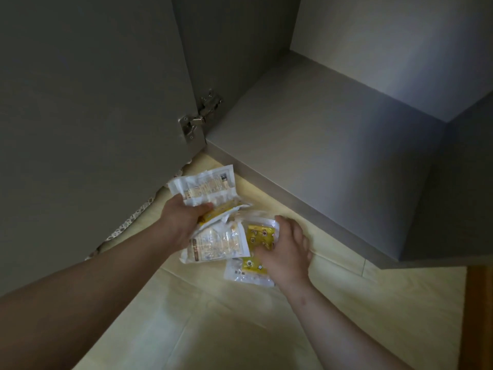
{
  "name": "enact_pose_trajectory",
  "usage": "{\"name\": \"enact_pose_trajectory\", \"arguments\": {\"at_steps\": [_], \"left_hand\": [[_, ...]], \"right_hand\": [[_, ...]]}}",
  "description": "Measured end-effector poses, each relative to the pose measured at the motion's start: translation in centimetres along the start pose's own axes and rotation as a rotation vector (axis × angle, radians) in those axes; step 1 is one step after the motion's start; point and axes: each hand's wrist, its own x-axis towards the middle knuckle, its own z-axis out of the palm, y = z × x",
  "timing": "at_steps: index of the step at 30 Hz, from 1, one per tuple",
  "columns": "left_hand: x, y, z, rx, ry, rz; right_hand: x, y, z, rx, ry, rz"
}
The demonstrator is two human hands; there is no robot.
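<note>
The person holds a clutch of sealed packets (226,231) just in front of the open cabinet's bottom shelf (320,145), below its front edge and not touching it. The left hand (181,222) grips its share from the side away from the shelf. Its thumb lies across the top, and the other fingers are curled underneath, out of sight. Fanned out of that grip are an upper white packet (205,186), whose far corner comes nearest the shelf edge, and a lower white packet (216,244) that hangs toward the person (a yellow-edged one is wedged between them). The right hand (286,249) is curled round a yellow packet (260,233), with its fingers over the shelf-side edge and its thumb pressed on the face. A white-and-yellow packet (245,273) sticks out beneath this hand. Whether the two bundles touch cannot be told. Left of the shelf, the cabinet door (93,102) stands open on its metal hinge (198,116). Beneath the shelf, pale floor tiles (213,329) show.
</note>
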Motion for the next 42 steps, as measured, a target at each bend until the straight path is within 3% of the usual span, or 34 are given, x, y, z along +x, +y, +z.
{"name": "enact_pose_trajectory", "arguments": {"at_steps": [3, 7, 11, 14, 16, 18, 21, 26, 32, 37, 42], "left_hand": [[-0.1, 0.2, -1.2, -0.027, -0.083, -0.041], [-0.7, 0.7, -1.9, -0.039, -0.144, -0.054], [-1.1, 1.1, -2.0, -0.097, -0.193, -0.063], [-1.8, 1.5, -2.0, -0.119, -0.255, -0.047], [-2.3, 1.9, -1.9, -0.113, -0.321, -0.029], [-2.8, 2.4, -1.6, -0.106, -0.392, -0.008], [-3.4, 2.8, -0.9, -0.097, -0.441, 0.012], [-3.6, 2.5, -1.1, -0.077, -0.376, -0.009], [-3.3, 1.8, -1.8, 0.091, -0.352, 0.080], [-3.5, 1.9, -1.6, 0.367, -0.597, 0.111], [-3.3, 2.0, -0.9, 0.537, -0.647, 0.198]], "right_hand": [[0.4, 0.1, 0.6, -0.307, -0.168, -0.148], [1.9, -0.1, 0.9, -0.469, -0.053, -0.180], [2.8, 0.3, 1.5, -0.022, 0.029, -0.038], [2.6, 0.4, 1.2, 0.552, 0.050, 0.222], [2.4, 0.1, 0.2, 0.952, -0.098, 0.393], [2.1, -0.5, -0.8, 1.199, -0.288, 0.494], [1.5, -1.2, -1.7, 1.286, -0.420, 0.579], [1.1, -1.6, -1.7, 1.290, -0.398, 0.633], [1.5, -1.7, -1.4, 1.425, -0.437, 0.502], [1.6, -1.6, -1.9, 1.488, -0.625, 0.349], [1.1, -1.1, -1.3, 1.384, -0.686, 0.148]]}}
